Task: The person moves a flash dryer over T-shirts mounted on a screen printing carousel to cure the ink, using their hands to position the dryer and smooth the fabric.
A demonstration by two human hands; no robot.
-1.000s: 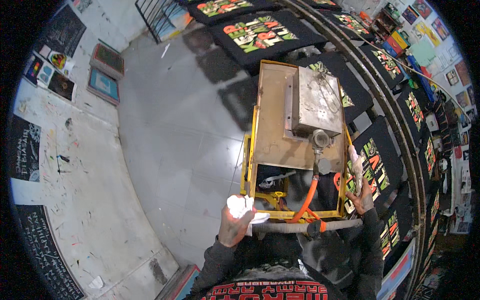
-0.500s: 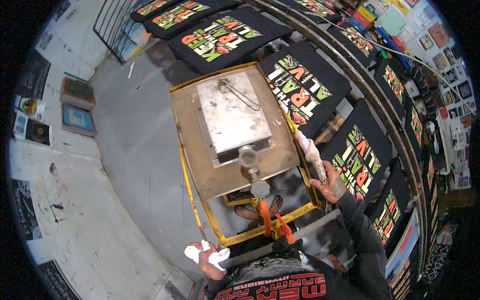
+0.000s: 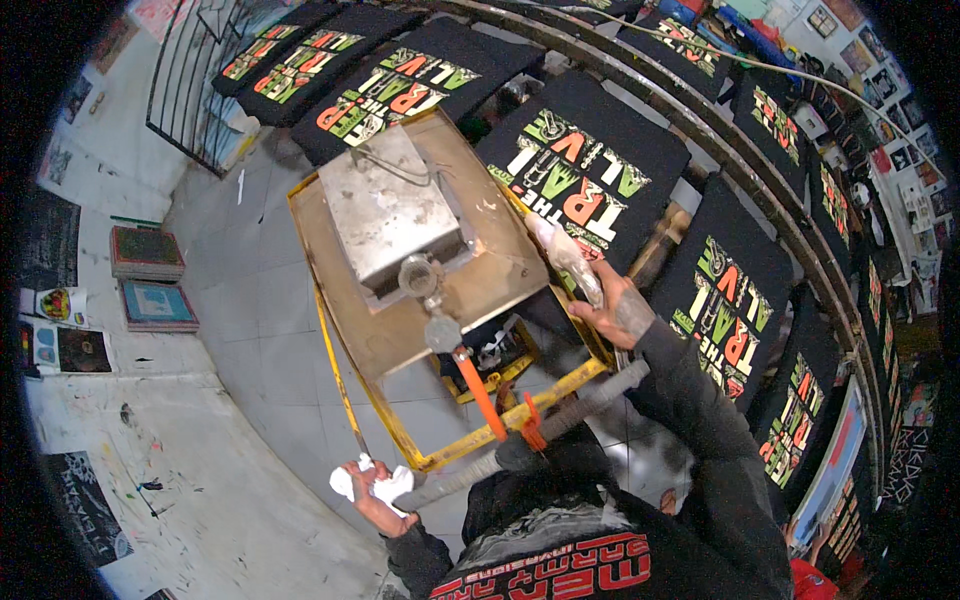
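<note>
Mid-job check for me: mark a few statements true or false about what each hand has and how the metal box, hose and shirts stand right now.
1. The left hand holds a white cloth. True.
2. The right hand is empty. False: it grips a pale wrapped handle.
3. The silver metal box is on the brown panel. True.
4. The hose below the metal fitting is blue. False: it is orange.
5. Black printed shirts lie to the right of the panel. True.
</note>
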